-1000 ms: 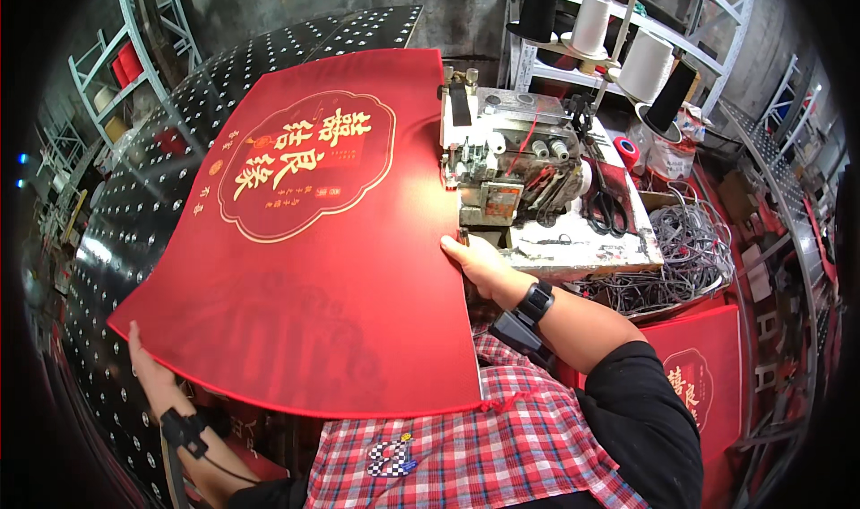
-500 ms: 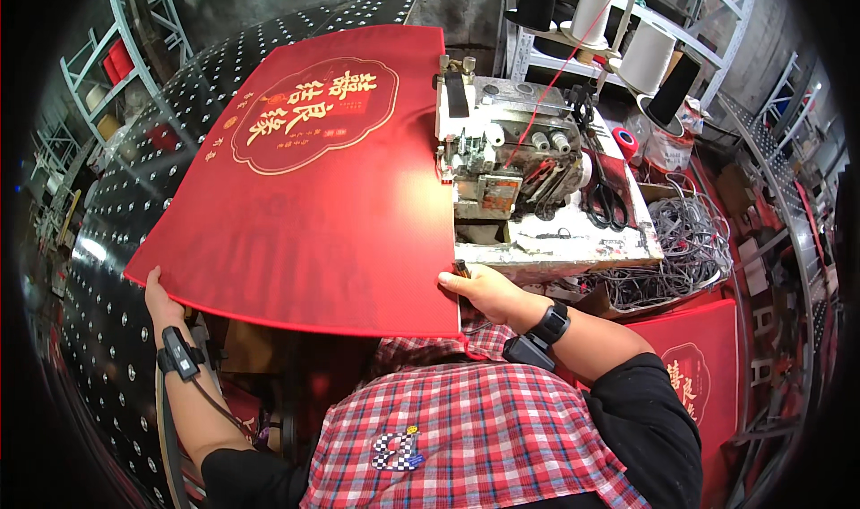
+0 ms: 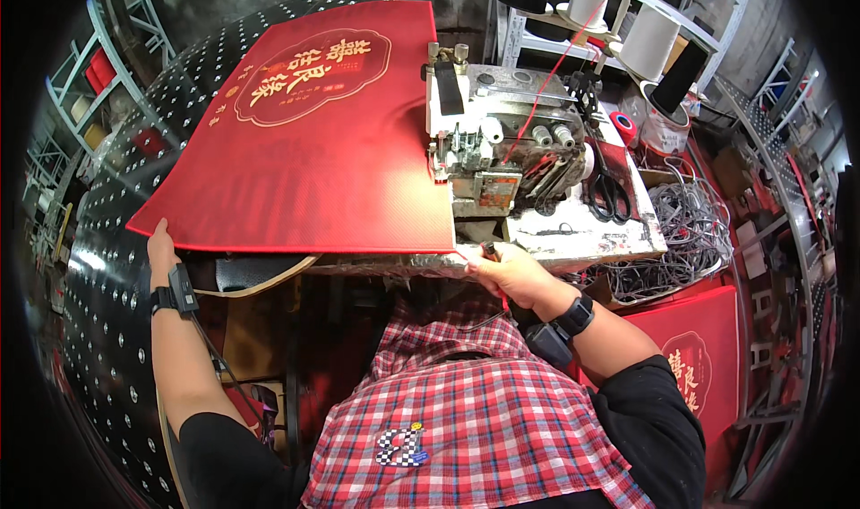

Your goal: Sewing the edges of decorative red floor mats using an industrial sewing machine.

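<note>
A large red mat (image 3: 340, 173) with gold lettering and a scalloped gold frame lies across the dotted black table, its right edge running under the sewing machine's presser area. The overlock sewing machine (image 3: 511, 137) is grey and worn, with red thread leading into it. At the mat's near left corner, my left hand (image 3: 162, 251) is closed on the edge, its grip partly hidden. My right hand (image 3: 515, 278) pinches the near right corner beside the machine bed. A slim black-ended thing (image 3: 489, 251) pokes up from that hand; its kind is unclear.
Black-handled scissors (image 3: 609, 195) lie on the machine bed. Thread cones (image 3: 647, 47) stand behind it. A box of tangled grey cords (image 3: 685, 227) sits to the right, above more red mats (image 3: 667, 330). A dotted black table (image 3: 112, 316) extends left.
The mat has moved away from me along the machine, its near edge now close to the machine bed's front edge. Both hands moved with it, the right also slightly rightward.
</note>
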